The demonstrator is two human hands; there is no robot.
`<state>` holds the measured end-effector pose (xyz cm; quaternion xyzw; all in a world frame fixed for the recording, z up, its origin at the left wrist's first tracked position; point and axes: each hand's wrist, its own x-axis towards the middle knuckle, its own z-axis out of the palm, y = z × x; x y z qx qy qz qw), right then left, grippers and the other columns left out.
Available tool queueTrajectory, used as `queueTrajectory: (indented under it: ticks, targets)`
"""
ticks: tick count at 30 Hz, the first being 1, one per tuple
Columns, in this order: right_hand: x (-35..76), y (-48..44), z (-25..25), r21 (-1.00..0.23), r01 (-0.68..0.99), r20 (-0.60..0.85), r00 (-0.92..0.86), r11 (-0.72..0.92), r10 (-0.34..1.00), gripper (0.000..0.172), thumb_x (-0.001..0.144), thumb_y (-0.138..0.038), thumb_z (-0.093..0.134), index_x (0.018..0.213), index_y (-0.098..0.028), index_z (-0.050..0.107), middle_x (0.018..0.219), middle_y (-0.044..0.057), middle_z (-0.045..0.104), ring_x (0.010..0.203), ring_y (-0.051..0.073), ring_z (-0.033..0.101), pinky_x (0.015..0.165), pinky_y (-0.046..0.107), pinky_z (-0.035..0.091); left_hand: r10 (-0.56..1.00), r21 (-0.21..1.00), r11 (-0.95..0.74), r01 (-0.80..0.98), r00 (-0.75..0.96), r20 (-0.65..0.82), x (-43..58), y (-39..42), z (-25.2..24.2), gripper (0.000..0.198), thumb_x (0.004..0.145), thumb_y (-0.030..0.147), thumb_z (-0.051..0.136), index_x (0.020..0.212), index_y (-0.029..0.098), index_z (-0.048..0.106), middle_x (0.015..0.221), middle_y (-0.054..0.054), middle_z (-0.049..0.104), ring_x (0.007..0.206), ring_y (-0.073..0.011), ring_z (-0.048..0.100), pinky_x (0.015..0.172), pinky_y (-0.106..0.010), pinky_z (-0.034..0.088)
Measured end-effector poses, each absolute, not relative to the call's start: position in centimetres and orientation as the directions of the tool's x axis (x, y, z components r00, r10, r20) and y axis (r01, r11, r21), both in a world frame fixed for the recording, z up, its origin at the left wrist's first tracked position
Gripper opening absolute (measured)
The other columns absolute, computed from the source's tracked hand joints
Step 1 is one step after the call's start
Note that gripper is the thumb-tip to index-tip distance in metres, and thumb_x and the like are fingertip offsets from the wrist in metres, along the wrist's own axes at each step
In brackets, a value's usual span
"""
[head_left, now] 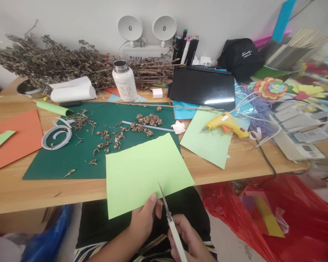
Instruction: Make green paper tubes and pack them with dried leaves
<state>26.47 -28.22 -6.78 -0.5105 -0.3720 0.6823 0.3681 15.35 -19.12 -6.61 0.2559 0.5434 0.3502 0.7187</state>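
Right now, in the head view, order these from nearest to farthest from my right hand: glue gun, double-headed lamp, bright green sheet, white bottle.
From your right hand:
1. Bright green sheet: just ahead, leftward.
2. Glue gun: farther ahead, to the right.
3. White bottle: farther back, to the left.
4. Double-headed lamp: at the back, by the wall.

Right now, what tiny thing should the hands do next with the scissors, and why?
I'd probably slide the left hand a little further left before the right hand squeezes the scissors. The left thumb pinches the near edge of the bright green paper, and the blade points over the paper close beside it.
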Motion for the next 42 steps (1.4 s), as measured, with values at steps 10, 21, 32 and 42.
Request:
queueTrajectory:
  ticks: [10, 21, 32, 42]
  targets:
    - [26.4, -28.2, -6.7, -0.901, -0.089, -0.404, -0.182, -0.424, 0.897, 0.031, 0.072, -0.041, 0.051, 0.091, -0.021, 0.038, 0.063, -0.006, 0.035, 0.053, 0.007, 0.03, 0.049, 0.021, 0.025, 0.858, 0.841, 0.511, -0.176, 0.153, -0.49, 14.9, -19.3, -7.4, 0.04, 0.063, 0.051, 0.059, 0.043, 0.016, 0.054, 0.034, 0.002, 0.045, 0.036, -0.0094, 0.039, 0.042, -0.024, 0.032]
    - [26.7, -28.8, -7.9, -0.914, -0.052, -0.387, -0.183, -0.402, 0.904, 0.042, 0.073, -0.057, 0.046, 0.09, -0.021, 0.036, 0.063, -0.005, 0.036, 0.052, 0.008, 0.029, 0.048, 0.022, 0.024, 0.864, 0.875, 0.481, -0.048, 0.194, -0.465, 14.4, -18.9, -7.1, 0.039, 0.067, 0.047, 0.056, 0.044, 0.017, 0.053, 0.033, 0.003, 0.042, 0.035, -0.0092, 0.039, 0.043, -0.024, 0.034]
    - [26.7, -28.3, -6.9, -0.894, -0.056, -0.431, -0.169, -0.445, 0.886, 0.037, 0.071, -0.051, 0.052, 0.088, -0.021, 0.038, 0.062, -0.006, 0.034, 0.055, 0.009, 0.028, 0.051, 0.023, 0.024, 0.867, 0.899, 0.428, 0.093, 0.238, -0.438, 14.0, -19.0, -7.4, 0.041, 0.073, 0.048, 0.046, 0.046, 0.017, 0.049, 0.037, 0.005, 0.039, 0.039, -0.0094, 0.039, 0.05, -0.025, 0.036]
    - [26.8, -27.8, -6.1, -0.905, -0.003, -0.419, -0.172, -0.426, 0.892, 0.035, 0.07, -0.051, 0.052, 0.082, -0.02, 0.04, 0.069, -0.003, 0.035, 0.062, 0.011, 0.031, 0.056, 0.024, 0.028, 0.867, 0.902, 0.376, 0.212, 0.264, -0.423, 13.2, -19.0, -7.5, 0.041, 0.076, 0.047, 0.039, 0.048, 0.019, 0.047, 0.039, 0.005, 0.039, 0.041, -0.0108, 0.041, 0.052, -0.026, 0.038]
